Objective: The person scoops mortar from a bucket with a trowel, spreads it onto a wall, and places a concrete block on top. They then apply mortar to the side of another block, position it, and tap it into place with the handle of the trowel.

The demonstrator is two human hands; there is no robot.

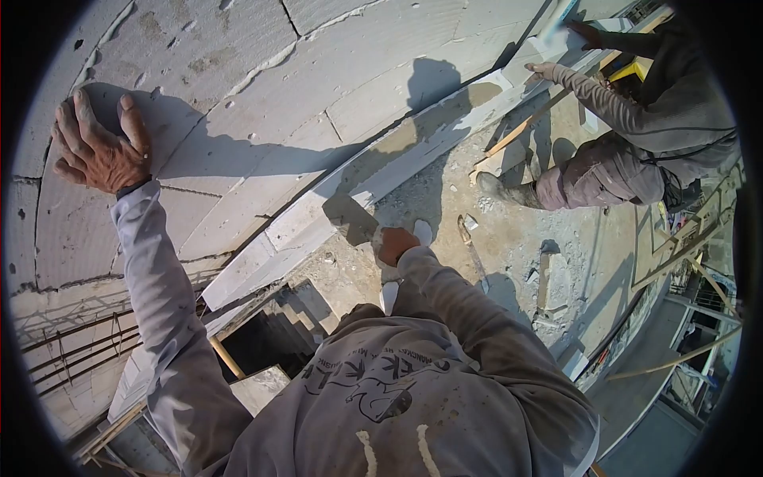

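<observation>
L hand splayed flat on wall, R hand curled, can't tell on what; slip nr opening could mean fall.

Left hand on block wall

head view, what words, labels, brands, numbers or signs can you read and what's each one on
"EK": a tentative reading of part of the large, creased print on the sweatshirt; the full wording is unclear.
Smaller print beside it: too small and blurred to read.
No other text can be made out, including on the wall.
</observation>
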